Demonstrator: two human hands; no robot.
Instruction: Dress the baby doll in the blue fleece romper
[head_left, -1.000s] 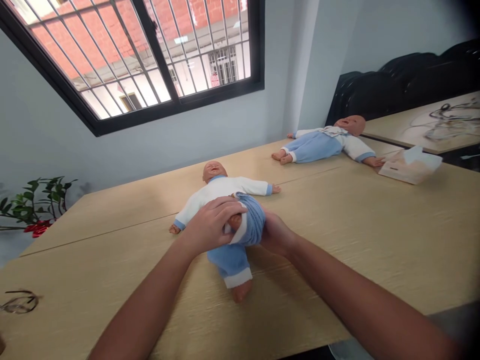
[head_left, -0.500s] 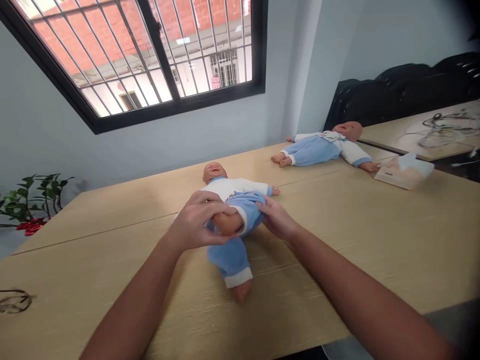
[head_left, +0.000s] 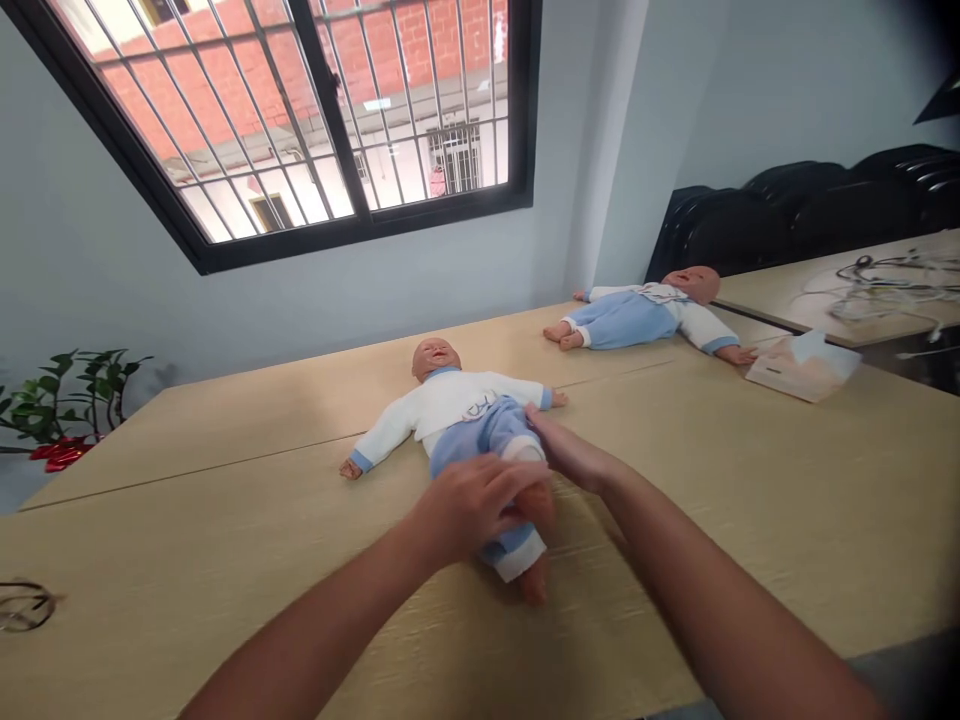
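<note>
A baby doll (head_left: 450,405) in a white top and blue trousers lies on its back on the wooden table (head_left: 750,480), head toward the window. My left hand (head_left: 472,505) is closed round the doll's leg near the foot, low over the table. My right hand (head_left: 562,450) rests at the doll's hip on the right side, fingers on the blue trousers. The doll's other foot (head_left: 534,585) pokes out toward me below my left hand.
A second doll (head_left: 645,312) in the same clothes lies at the far right of the table. A tissue pack (head_left: 802,365) sits beside it. Cables (head_left: 877,285) lie on another table behind. A plant (head_left: 60,410) stands at the left; glasses (head_left: 22,605) lie near the left edge.
My left hand has brought the doll's raised leg down toward the table and toward me. The trousers now cover the doll's waist and legs. My right hand stays at its hip.
</note>
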